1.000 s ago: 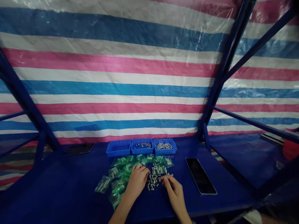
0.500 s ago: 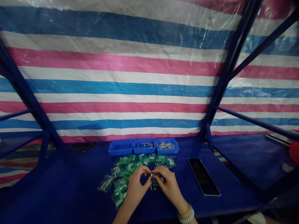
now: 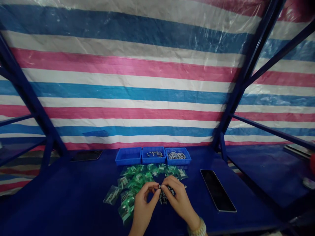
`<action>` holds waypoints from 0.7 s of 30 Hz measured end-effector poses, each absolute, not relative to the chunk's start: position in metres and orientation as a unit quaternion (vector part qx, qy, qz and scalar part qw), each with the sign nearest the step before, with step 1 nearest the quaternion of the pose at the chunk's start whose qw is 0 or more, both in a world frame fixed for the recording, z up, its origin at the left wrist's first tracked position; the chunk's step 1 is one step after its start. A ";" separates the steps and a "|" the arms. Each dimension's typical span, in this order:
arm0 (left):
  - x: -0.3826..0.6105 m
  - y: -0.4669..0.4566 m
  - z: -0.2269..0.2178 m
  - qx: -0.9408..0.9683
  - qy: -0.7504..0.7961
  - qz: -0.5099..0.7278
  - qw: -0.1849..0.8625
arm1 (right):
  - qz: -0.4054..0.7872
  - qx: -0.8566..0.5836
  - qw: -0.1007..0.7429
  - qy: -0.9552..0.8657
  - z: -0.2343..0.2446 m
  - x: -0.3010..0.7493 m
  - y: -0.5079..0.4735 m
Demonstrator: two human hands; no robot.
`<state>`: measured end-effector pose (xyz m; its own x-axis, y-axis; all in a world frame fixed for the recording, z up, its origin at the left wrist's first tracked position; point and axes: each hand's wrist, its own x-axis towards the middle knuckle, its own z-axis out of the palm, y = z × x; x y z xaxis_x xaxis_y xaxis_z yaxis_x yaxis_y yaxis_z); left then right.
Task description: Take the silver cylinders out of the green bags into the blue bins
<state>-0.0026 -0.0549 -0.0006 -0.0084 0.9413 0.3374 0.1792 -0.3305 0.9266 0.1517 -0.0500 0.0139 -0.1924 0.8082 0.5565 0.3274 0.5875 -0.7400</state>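
Observation:
Over a pile of small metal screws, my two hands meet at their fingertips. My left hand is closed in a pinch, its thumb and forefinger at a tiny metal screw. From the other side my right hand, wearing a beaded bracelet, pinches at the same screw; its fingers partly cover the pile. Green-tinted plastic bags of metal parts lie spread behind and left of my hands. One clear bag of parts sits at the left edge of that spread.
Behind the bags stand three blue bins: the left bin shows no parts, the middle bin has a few small metal parts, the right bin many. A phone lies at right, a dark flat device back left. Blue frame posts flank the table.
The view has shifted slightly. My fingertips have closed in nearer to each other around the small screw, and my left hand sits a little lower. The bags and bins stay put.

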 end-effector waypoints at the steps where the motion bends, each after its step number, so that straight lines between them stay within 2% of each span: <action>1: -0.002 -0.055 -0.002 0.604 0.459 0.547 0.352 | 0.249 -0.386 0.506 -0.730 0.012 0.149 -0.050; 7: 0.000 -0.043 -0.003 0.655 0.441 0.551 0.269 | 0.294 -0.388 0.532 -0.693 -0.012 0.140 -0.051; 12: 0.002 0.016 0.033 0.689 0.429 0.570 0.125 | 0.287 -0.420 0.548 -0.664 -0.013 0.145 -0.050; 17: -0.002 0.063 0.064 0.693 0.456 0.557 0.041 | 0.291 -0.429 0.580 -0.628 0.009 0.152 -0.056; 21: -0.011 0.038 0.043 0.679 0.486 0.549 0.048 | 0.287 -0.367 0.671 -0.576 0.043 0.185 -0.075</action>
<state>-0.0110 0.0378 0.0431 -0.0744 0.7114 0.6988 0.6068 -0.5238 0.5978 0.1851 -0.0746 0.0430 0.1713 0.8091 0.5621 0.0373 0.5648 -0.8244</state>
